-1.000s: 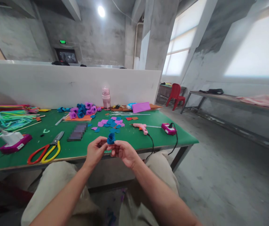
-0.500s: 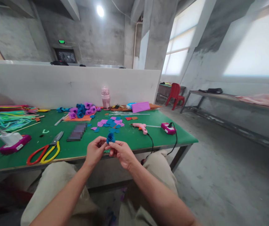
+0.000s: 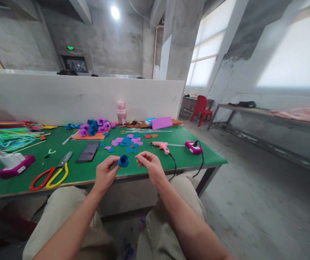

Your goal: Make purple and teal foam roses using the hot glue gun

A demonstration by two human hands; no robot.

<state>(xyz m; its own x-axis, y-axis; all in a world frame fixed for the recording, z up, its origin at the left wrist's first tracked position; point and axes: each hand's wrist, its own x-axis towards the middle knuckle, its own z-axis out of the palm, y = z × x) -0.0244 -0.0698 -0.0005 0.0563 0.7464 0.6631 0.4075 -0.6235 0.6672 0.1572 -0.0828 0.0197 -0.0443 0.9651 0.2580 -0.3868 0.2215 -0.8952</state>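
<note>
Above the table edge (image 3: 144, 172), left hand (image 3: 104, 173) pinches blue rose (image 3: 123, 161), opening facing the camera.

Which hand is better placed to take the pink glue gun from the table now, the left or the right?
The right hand. It holds nothing and hovers close to the pink glue gun, which lies just beyond it on the green table. The left hand is busy pinching the blue foam rose.

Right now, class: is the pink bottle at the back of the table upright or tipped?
Upright: the pink bottle stands on its base, cap uppermost.
</note>
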